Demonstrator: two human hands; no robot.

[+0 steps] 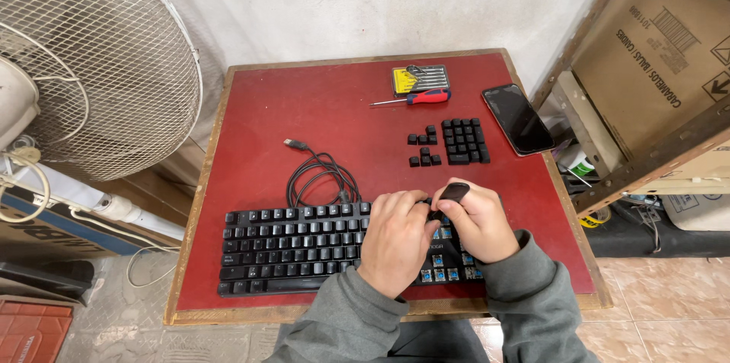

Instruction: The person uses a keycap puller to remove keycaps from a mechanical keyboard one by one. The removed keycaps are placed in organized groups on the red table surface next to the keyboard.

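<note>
While both hands work over the right end of the black keyboard point(304, 245), the left hand point(395, 241) lies curled, fingers bent down onto the keys. The right hand point(475, 222) is closed around a small black keycap puller point(453, 193) held above the bared blue switches point(449, 260). Pulled keycaps point(456, 142) sit grouped farther back on the red tabletop point(258, 127), well apart from the hands, near a screwdriver point(414, 98) and a phone point(518, 120).

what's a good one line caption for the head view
Both hands, left hand and right hand, work at a black keyboard on a red table, loose keycaps set aside.
</note>
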